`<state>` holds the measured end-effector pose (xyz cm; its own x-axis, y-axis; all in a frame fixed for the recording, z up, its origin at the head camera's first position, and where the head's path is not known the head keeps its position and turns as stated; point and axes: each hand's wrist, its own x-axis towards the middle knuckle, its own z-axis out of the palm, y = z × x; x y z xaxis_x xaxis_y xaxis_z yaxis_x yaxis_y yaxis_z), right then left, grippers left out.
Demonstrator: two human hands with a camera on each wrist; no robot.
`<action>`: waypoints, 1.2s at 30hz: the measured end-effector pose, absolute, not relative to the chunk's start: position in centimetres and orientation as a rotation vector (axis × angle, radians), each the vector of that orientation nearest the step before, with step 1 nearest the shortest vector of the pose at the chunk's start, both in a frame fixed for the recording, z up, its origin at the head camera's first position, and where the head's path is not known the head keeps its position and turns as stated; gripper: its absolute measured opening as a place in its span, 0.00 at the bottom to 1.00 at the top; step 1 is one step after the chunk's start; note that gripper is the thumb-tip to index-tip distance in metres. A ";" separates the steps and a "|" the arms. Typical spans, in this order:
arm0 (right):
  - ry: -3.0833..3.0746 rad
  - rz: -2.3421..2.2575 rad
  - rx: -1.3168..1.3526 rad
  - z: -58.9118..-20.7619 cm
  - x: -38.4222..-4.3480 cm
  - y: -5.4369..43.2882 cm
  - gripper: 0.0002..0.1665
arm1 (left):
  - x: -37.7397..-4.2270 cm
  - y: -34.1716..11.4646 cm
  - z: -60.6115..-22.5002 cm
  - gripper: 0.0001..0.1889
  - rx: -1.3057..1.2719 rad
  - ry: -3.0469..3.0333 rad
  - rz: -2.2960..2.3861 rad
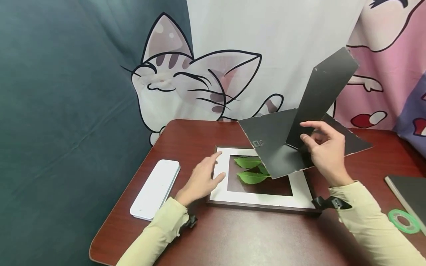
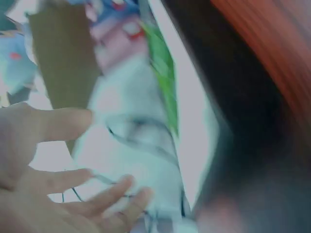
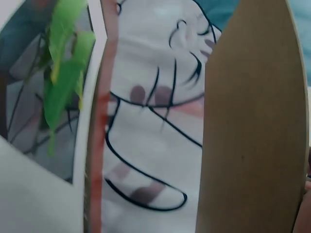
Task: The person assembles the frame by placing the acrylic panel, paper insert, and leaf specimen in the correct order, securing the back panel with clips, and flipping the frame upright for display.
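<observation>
My right hand (image 1: 326,151) holds a black picture frame backing board (image 1: 273,147) by its fold-out stand (image 1: 327,85), which sticks up and away from the board. The board hangs tilted above the back right of a dark picture frame (image 1: 259,207). Its plain brown underside (image 3: 252,126) shows in the right wrist view. In the frame lie a white mat (image 1: 217,192) and green leaves (image 1: 253,178), partly hidden by the board. My left hand (image 1: 201,177), fingers spread, is at the frame's left edge; whether it touches the mat is unclear.
A stacked white slab-like object (image 1: 156,188) lies at the left of the red-brown table (image 1: 253,236). At the right edge are a green tape roll (image 1: 394,218) and a dark flat panel (image 1: 411,192). A curtain with cartoon cats (image 1: 206,85) hangs behind.
</observation>
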<state>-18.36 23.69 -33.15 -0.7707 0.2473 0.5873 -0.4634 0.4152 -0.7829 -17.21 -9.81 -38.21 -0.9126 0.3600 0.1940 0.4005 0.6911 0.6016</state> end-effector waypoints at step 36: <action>-2.260 1.459 0.168 -31.6 -17.8 25.4 0.32 | -17.3 -7.6 -38.8 0.43 -0.506 -2.076 -2.612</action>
<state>-17.76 25.40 -31.64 -0.8949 0.1342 0.4256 -0.3326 0.4351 -0.8367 -17.27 -7.57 -38.82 -0.9285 0.3611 0.0867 0.0030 -0.2261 0.9741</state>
